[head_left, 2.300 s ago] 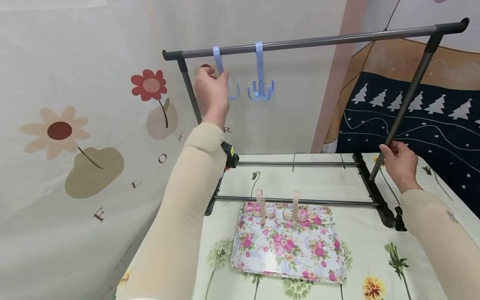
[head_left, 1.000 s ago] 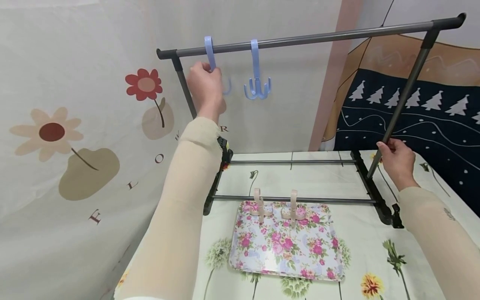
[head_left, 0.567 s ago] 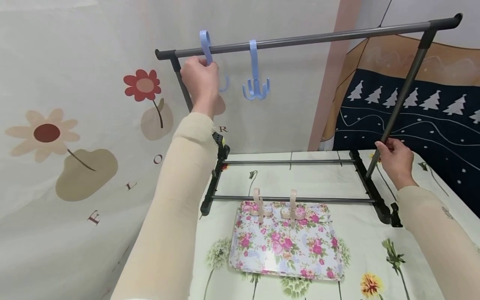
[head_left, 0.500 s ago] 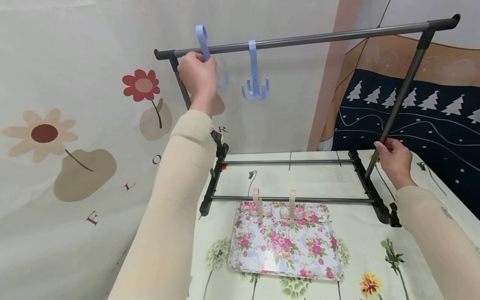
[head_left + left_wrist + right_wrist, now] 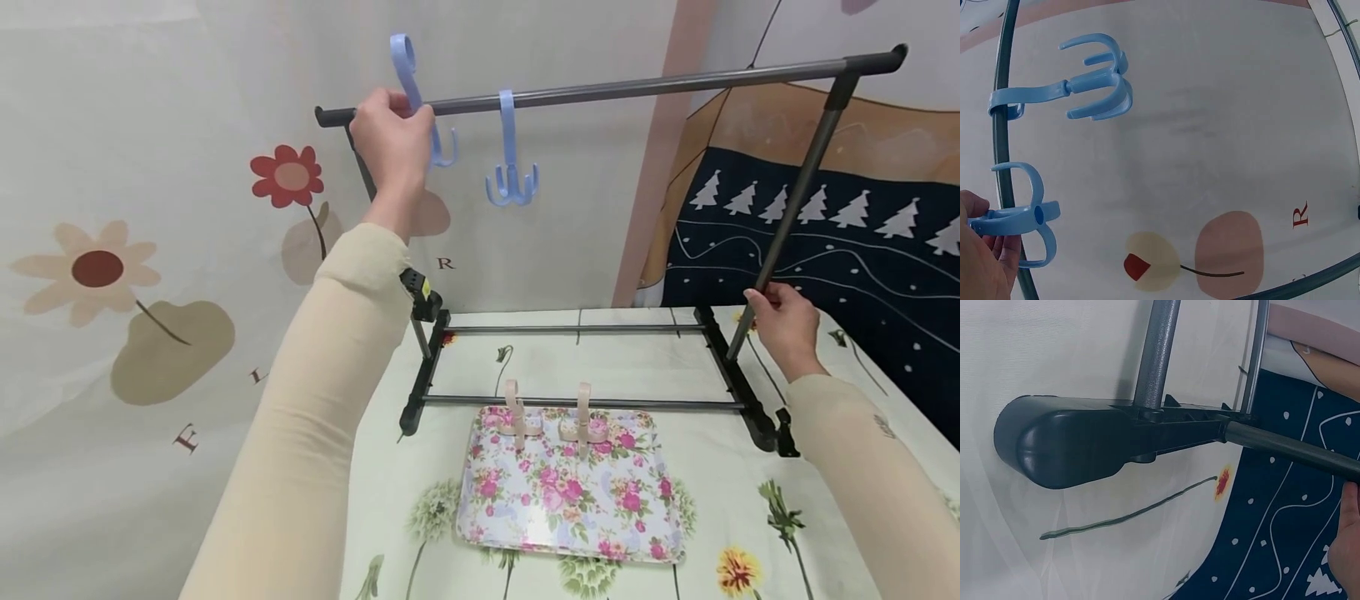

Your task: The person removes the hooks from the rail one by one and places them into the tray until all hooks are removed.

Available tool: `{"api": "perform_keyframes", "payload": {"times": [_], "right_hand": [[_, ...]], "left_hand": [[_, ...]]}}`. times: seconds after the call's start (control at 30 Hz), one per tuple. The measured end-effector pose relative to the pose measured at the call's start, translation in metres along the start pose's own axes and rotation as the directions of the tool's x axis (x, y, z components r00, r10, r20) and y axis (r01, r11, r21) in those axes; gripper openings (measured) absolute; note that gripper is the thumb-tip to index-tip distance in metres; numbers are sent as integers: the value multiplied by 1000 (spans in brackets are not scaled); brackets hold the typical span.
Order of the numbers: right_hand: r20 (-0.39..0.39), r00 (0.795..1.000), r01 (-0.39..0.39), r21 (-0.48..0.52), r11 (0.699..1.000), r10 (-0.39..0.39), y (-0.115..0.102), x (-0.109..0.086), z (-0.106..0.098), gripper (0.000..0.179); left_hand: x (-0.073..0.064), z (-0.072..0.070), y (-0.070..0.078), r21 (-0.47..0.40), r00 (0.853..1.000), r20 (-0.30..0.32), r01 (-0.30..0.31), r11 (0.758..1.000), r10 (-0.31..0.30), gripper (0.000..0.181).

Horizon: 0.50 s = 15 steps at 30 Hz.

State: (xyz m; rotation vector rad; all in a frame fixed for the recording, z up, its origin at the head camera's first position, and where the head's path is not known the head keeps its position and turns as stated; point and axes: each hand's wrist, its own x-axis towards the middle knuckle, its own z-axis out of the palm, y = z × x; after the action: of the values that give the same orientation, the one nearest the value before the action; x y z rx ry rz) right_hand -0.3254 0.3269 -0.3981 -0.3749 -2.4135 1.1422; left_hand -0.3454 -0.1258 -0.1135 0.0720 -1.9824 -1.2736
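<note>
My left hand [image 5: 392, 146] pinches a pale blue rotating hook [image 5: 403, 62] by its stem, near the left end of the grey top rail [image 5: 645, 87] of a rack. That hook's curved top stands above the rail, and the prongs stick out past my hand; in the left wrist view the hook [image 5: 1016, 220] overlaps the rail. A second blue hook [image 5: 508, 137] hangs from the rail to its right, with several prongs at the bottom. My right hand [image 5: 791, 329] holds the slanting right post [image 5: 798, 200] of the rack low down, thumb and fingers around it.
On the table, two grey bars join the rack's black feet [image 5: 757, 412]. A floral tray [image 5: 573, 500] lies before the front bar, with two beige hooks [image 5: 583, 408] over its upper edge. A printed cloth [image 5: 165, 467] hangs behind and at the left.
My left hand has taken hold of the left blue hook and raised it, so its curved top has come up off the rail and tilts left. My right hand stays on the post.
</note>
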Motion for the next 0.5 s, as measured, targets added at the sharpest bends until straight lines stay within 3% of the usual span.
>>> {"api": "perform_keyframes", "payload": {"times": [0.23, 0.5], "right_hand": [[-1, 1000, 0, -13, 1000, 0, 3, 1, -2, 58], [-5, 1000, 1, -11, 1000, -1, 5, 4, -5, 58]], "left_hand": [[-6, 1, 6, -13, 998, 66, -16, 1000, 17, 23], [-13, 1, 13, 80, 992, 118, -45, 996, 35, 27]]}}
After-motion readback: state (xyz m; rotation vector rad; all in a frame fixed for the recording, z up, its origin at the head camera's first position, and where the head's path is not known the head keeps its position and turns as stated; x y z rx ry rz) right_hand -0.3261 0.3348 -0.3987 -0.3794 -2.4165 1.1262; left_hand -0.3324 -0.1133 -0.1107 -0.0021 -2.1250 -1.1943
